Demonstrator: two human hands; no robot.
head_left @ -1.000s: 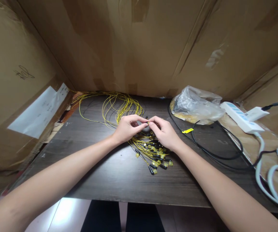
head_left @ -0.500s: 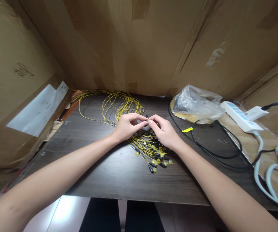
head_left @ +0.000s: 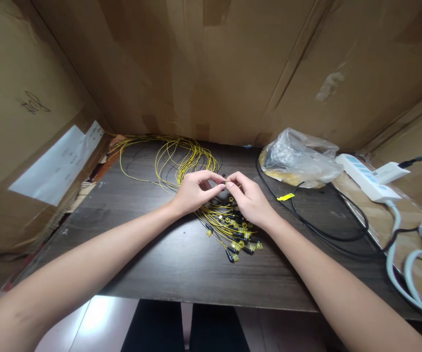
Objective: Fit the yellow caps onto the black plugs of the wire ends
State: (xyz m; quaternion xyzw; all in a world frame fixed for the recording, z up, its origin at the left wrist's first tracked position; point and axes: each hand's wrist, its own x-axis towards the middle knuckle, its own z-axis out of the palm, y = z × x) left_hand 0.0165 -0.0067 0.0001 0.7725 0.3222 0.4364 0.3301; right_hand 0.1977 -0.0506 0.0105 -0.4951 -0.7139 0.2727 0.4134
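Observation:
My left hand [head_left: 195,191] and my right hand [head_left: 249,199] meet fingertip to fingertip over a dark wooden table [head_left: 181,264]. Both pinch one small yellow connector end [head_left: 225,184] of a thin yellow cable. Beneath the hands lies a bundle of yellow cables [head_left: 181,159], looped toward the back left. Their black and yellow connector ends [head_left: 238,239] fan out on the table just in front of my right wrist.
Cardboard walls [head_left: 211,68] enclose the table on three sides. A clear plastic bag [head_left: 300,159] lies at the back right, a black cord [head_left: 328,230] with a yellow tag [head_left: 285,197] loops beside it, and a white power strip [head_left: 365,178] with white cables sits at the far right.
Both hands stay pinched together at the same spot; only the view has shifted slightly.

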